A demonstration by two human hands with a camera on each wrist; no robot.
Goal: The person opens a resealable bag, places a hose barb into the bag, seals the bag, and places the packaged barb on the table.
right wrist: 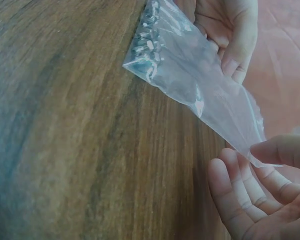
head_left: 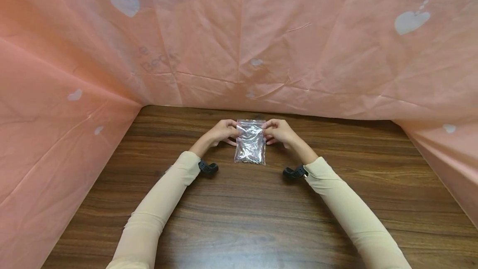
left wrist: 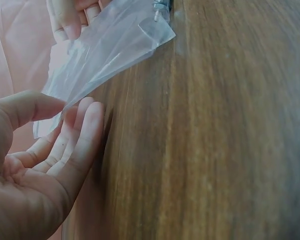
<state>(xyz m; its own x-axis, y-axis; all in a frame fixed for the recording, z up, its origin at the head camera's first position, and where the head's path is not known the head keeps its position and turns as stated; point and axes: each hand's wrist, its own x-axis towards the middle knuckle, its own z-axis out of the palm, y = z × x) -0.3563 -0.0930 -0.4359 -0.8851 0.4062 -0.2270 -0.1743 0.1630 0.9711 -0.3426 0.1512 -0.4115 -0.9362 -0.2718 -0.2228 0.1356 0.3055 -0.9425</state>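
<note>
A clear zip bag [head_left: 250, 143] hangs between both hands near the back of the table, its sealed strip at the top. My left hand [head_left: 223, 131] pinches the bag's left edge between thumb and fingers, close to the upper corner. Opposite it, my right hand [head_left: 278, 131] pinches the right edge in the same way. Small shiny metal pieces [right wrist: 147, 42] are gathered along the bottom of the bag in the right wrist view; their exact kind is too small to tell. In the left wrist view the thumb [left wrist: 47, 106] presses on the plastic [left wrist: 97, 55].
The brown wood-grain table [head_left: 239, 215] stretches toward the front. A pink sheet with white hearts [head_left: 239, 45] hangs behind the table and along both sides. Black wrist straps [head_left: 208, 168] sit at the cuffs of the cream sleeves [head_left: 153, 215].
</note>
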